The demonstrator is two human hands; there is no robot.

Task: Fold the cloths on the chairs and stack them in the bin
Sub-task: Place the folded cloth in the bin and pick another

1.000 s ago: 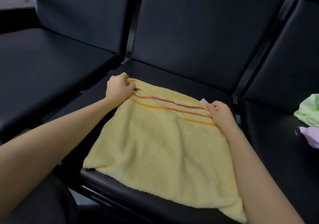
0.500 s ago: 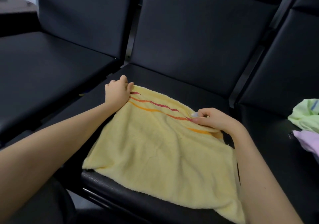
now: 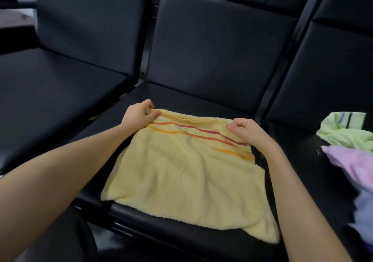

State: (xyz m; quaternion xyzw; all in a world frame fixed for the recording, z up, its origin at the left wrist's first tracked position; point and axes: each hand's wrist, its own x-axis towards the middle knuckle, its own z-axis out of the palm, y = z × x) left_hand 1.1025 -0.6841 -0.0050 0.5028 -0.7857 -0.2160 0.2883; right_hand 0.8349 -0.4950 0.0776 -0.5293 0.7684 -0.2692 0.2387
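Yellow cloth (image 3: 187, 177) on the seat (image 3: 181, 95), its far-edge corners pinched by left hand (image 3: 139, 114) and right hand (image 3: 250, 133) fingers (image 3: 235, 124)

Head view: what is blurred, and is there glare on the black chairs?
Head view: the yellow striped terry cloth is sharp; the bluish-grey cloth at the right edge is smeared; the black padded chair seat has sheen on its front lip.

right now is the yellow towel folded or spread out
Spread out. The yellow towel lies open across the seat, stripes showing, while the left hand and right hand grip its two far corners.
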